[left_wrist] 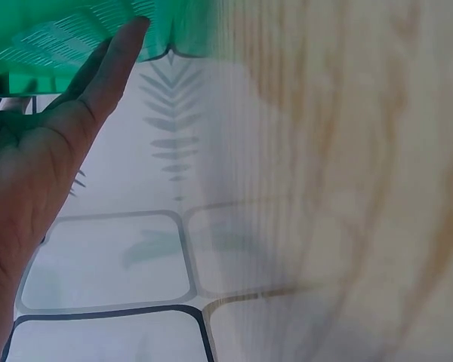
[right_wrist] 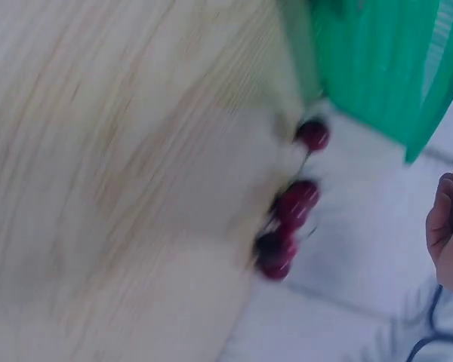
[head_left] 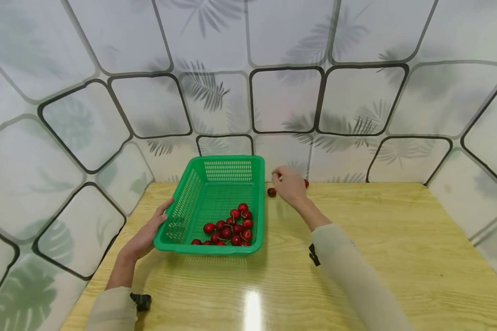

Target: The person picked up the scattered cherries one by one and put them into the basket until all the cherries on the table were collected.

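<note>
A green plastic basket (head_left: pixel 232 249) with slotted walls holds several red cherries (head_left: pixel 226 233), gathered toward its near right corner. My left hand (head_left: pixel 146 233) touches the basket's left side, and in the left wrist view its fingers (left_wrist: pixel 115 72) lie fairly straight against the green wall. My right hand (head_left: pixel 291 185) hovers right of the basket's far end, fingers bent; whether anything lies between the fingertips is hidden. Just below it a loose cherry (head_left: pixel 271 192) lies on the table, and another cherry (head_left: pixel 306 183) shows behind the hand. The right wrist view has several loose cherries (right_wrist: pixel 296 202), blurred, with stems.
The wooden table (head_left: pixel 356 257) ends at the back against a wall covering (head_left: pixel 287 101) with a pattern of rounded outlines and leaves. That covering also rises at both sides. A bright reflection lies on the table's near middle.
</note>
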### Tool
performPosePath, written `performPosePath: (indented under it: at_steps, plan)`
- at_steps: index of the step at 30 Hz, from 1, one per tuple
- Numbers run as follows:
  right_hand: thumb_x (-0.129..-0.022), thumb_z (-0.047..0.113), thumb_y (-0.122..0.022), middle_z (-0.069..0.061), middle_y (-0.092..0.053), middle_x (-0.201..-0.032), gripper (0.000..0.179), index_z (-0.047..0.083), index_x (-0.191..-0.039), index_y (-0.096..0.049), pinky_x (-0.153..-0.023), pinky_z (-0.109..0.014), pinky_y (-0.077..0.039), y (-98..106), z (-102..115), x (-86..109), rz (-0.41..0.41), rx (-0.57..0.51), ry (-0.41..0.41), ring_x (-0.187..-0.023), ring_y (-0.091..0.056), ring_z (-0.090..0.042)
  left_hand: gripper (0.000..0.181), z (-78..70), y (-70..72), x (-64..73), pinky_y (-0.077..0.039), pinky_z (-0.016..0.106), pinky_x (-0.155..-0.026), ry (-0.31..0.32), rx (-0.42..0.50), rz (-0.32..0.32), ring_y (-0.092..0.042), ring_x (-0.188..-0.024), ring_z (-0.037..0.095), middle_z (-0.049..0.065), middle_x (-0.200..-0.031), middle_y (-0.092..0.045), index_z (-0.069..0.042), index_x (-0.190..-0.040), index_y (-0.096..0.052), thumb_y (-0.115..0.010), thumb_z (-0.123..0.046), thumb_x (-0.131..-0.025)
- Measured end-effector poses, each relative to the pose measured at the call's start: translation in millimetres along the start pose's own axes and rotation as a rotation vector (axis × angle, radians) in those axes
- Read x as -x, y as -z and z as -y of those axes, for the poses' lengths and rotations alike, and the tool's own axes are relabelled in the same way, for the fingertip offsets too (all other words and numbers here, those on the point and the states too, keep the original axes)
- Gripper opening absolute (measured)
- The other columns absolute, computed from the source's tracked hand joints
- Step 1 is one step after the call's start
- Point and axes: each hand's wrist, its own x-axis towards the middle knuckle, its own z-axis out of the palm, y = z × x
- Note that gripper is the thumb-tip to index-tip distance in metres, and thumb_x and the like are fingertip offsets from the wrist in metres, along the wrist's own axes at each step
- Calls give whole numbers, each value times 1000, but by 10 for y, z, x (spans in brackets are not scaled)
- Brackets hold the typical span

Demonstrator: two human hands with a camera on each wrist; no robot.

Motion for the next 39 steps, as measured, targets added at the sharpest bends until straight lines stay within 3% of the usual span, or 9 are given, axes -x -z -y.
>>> performPosePath:
  at_steps: [4,8,14,19,27,32,39]
  plan:
    - [-99,15,-48,-18,-69,-114,31,0,-113,-71,-79,-48,-53,138,-390,-17,73,68,-84,-99,-66,-35,59,-20,0,-1,-46,22,-90,4,-3,-12,-21,-137,50,16,-163,14,-23,-161,9,-20,-37,-111]
    - [-94,8,-48,-21,-63,-126,33,-4,-115,-71,-87,-51,-52,187,-655,21,183,145,-102,-113,-60,-40,59,-20,-3,-3,-47,24,-90,12,-8,-12,-28,-134,48,16,-163,13,-22,-161,9,-20,-37,-111]
    - [-91,5,-52,-20,-60,-129,30,-4,-113,-70,-88,-51,-51,93,-824,53,328,261,-41,-113,-60,-40,60,-11,-4,-1,-49,26,-89,18,-5,-16,-43,-125,32,17,-163,11,-23,-161,9,-20,-38,-111]
    - [-94,3,-47,-19,-60,-127,32,-3,-117,-68,-90,-51,-50,8,-838,49,378,291,-38,-112,-60,-38,58,-5,-10,1,-48,26,-90,15,-5,-11,-42,-127,31,17,-163,11,-22,-160,10,-19,-36,-112]
    - [-95,2,-47,-22,-63,-122,32,-5,-119,-67,-93,-51,-49,-4,-818,57,353,278,-42,-115,-59,-39,58,-21,-11,0,-47,24,-91,10,0,-14,-24,-136,51,16,-163,13,-23,-161,8,-19,-36,-112]
    - [-95,3,-52,-21,-66,-118,28,-4,-115,-71,-92,-51,-49,13,-804,76,292,250,-12,-112,-60,-38,58,-25,-16,-4,-46,23,-91,7,-8,-21,-22,-137,51,15,-164,14,-22,-161,8,-19,-36,-112]
    - [-95,2,-57,-21,-69,-111,22,-3,-112,-70,-79,-48,-54,55,-721,105,179,145,-11,-98,-66,-37,58,-17,-16,5,-46,23,-90,11,-9,-20,-23,-136,50,16,-164,13,-22,-161,8,-19,-37,-112]
